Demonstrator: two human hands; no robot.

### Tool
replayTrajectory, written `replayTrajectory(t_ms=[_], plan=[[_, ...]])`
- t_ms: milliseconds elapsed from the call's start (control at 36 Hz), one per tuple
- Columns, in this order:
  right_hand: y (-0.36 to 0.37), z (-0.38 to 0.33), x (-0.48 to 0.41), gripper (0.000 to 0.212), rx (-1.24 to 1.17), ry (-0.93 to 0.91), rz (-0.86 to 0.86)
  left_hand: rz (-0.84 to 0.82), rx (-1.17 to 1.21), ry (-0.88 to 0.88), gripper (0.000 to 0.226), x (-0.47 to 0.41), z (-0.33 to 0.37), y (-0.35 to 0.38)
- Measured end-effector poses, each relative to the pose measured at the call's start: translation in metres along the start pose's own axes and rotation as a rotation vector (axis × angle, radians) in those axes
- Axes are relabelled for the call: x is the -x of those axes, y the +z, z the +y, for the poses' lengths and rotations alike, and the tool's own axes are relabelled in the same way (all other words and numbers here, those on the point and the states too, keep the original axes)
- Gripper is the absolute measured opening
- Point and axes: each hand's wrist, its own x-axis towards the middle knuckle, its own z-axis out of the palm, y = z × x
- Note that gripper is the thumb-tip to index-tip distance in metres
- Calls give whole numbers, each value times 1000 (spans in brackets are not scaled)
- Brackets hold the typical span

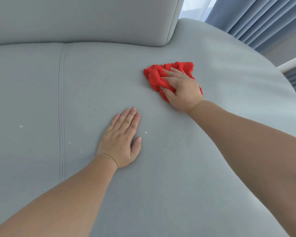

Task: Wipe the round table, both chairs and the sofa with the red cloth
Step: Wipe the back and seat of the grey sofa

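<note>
Fingers [176, 70] on red cloth [155, 77] (grey sofa [109, 82])

Open sofa seat [161, 185], backrest [75, 19] beyond.

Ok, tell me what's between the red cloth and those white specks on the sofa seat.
The left hand lies flat on the sofa seat, between the red cloth and the specks left of it. Specks right of that hand lie unblocked.
</note>
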Motion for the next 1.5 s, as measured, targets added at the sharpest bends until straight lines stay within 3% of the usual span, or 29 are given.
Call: replayTrajectory(t_ms=[417, 1194, 1500], plan=[[32, -60, 85, 50, -11, -17, -82, -35, 117, -34, 59, 45, 3, -37], [96, -164, 295, 33, -52, -174, -28, -91, 127, -121, 53, 166, 11, -32], [98, -168, 307, 37, 104, -268, -58, -73, 90, -290, 55, 209, -13, -39]])
